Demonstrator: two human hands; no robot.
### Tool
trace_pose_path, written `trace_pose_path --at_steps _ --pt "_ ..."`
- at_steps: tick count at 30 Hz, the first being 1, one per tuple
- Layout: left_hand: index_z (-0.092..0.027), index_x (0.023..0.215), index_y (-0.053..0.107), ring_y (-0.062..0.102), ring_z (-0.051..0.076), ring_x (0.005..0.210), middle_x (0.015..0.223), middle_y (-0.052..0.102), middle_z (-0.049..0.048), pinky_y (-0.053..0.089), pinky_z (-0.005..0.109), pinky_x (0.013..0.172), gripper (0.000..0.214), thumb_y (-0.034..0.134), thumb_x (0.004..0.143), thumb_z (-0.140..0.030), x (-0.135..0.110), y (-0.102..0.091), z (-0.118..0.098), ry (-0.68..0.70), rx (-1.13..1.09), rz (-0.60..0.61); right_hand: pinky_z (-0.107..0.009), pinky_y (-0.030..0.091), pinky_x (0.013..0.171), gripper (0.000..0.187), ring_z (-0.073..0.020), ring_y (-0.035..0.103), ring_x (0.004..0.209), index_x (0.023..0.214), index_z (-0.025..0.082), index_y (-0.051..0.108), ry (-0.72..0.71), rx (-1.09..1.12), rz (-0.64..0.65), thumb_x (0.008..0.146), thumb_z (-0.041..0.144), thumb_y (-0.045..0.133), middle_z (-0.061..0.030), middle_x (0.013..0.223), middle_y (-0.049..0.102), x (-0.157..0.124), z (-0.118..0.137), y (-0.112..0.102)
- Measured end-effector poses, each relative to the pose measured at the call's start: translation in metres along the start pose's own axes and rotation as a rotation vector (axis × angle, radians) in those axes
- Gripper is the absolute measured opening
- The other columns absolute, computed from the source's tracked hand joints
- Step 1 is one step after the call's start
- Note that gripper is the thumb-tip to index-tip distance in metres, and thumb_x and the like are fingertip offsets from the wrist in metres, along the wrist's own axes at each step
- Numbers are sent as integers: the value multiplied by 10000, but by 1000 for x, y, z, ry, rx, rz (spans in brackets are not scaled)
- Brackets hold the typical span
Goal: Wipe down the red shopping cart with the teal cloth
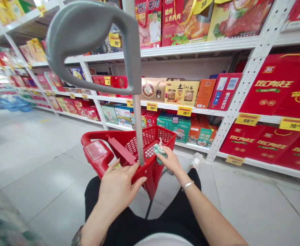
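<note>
A red plastic shopping basket (pixel 150 147) with mesh walls hangs in front of me on a trolley. A tall metal pole (pixel 138 130) rises from it to a grey curved handle (pixel 88 37). My left hand (pixel 117 189) grips the basket's near rim beside the pole. My right hand (pixel 169 160) pinches a crumpled teal-and-white cloth (pixel 159 153) against the mesh at the right rim. A red flat bar (pixel 121 150) lies across the basket's inside, and the basket floor is mostly hidden.
White metal shelves (pixel 252 71) on the right hold red and yellow gift boxes above yellow price tags (pixel 184 111). Grey floor tiles (pixel 254 201) spread around me. A white shoe (pixel 196 161) stands beyond the basket, and a patterned item (pixel 1 222) sits at the lower left.
</note>
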State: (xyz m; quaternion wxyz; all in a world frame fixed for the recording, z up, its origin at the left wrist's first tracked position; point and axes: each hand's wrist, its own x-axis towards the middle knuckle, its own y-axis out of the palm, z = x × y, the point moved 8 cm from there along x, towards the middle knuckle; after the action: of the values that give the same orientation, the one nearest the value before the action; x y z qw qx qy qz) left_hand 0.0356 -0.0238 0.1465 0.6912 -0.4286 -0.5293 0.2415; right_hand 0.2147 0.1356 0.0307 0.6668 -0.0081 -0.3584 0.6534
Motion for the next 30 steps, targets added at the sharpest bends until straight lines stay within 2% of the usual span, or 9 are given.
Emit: trace_pose_path --at_steps 4,9,12,16,18,20,23,26,30 --pt "-181 1131 729 753 280 829 948 799 112 480 535 1014 398 564 915 -472 -1 0 -3 -18 6 17 -387 521 1001 279 -227 684 1059 1037 239 754 -43 37 150 779 238 649 -51 1101 743 6 15 1" --pt "-175 1107 728 747 266 807 892 795 102 475 520 1032 378 559 916 -454 -3 0 -3 -8 -6 -9 -344 536 973 359 -201 688 1060 1087 252 756 -209 207 170 792 183 563 -38 1122 748 -17 68 8" --pt "-174 1103 723 744 250 801 879 792 93 461 511 1056 360 564 917 -440 -4 0 -3 18 20 -4 -330 534 954 396 -191 689 1037 1068 254 767 -313 239 191 767 143 535 -37 1106 752 -19 88 3" --pt "-168 1104 718 736 234 758 836 785 81 460 507 1060 341 576 917 -415 -7 -3 -3 33 19 -22 -339 518 931 297 -198 678 983 908 242 776 -304 151 125 771 147 530 -44 1002 756 5 85 -7" --pt "-166 1102 720 731 235 736 822 781 79 479 506 1032 333 588 911 -405 -9 -5 -4 27 2 -34 -346 498 914 237 -194 662 908 818 236 756 -257 34 204 840 191 524 -39 905 747 13 81 4" --pt "-171 1105 719 728 234 724 814 779 72 499 495 995 323 595 907 -394 -11 -7 -5 18 -25 -44 -353 467 912 284 -185 636 863 776 231 734 -239 -85 339 934 278 502 -28 850 729 10 79 21" --pt "-176 1092 723 723 228 709 792 774 67 518 472 955 311 597 905 -390 -13 -9 -6 7 -54 -46 -373 428 938 326 -198 608 925 890 226 737 -271 -166 432 993 423 499 -36 922 711 -3 83 30" --pt "-172 1075 728 717 224 689 755 764 62 525 459 938 309 599 902 -392 -15 -11 -6 7 -55 -38 -392 412 980 370 -227 581 1026 1155 225 705 -326 -147 518 937 507 608 -60 1051 679 -17 88 28" --pt "-183 1112 722 723 221 709 794 777 64 539 445 923 326 578 911 -397 -20 -16 -5 30 -70 -46 -413 385 1060 890 -273 487 1232 1480 288 483 -313 -90 658 699 490 860 -83 1340 551 -32 89 23"
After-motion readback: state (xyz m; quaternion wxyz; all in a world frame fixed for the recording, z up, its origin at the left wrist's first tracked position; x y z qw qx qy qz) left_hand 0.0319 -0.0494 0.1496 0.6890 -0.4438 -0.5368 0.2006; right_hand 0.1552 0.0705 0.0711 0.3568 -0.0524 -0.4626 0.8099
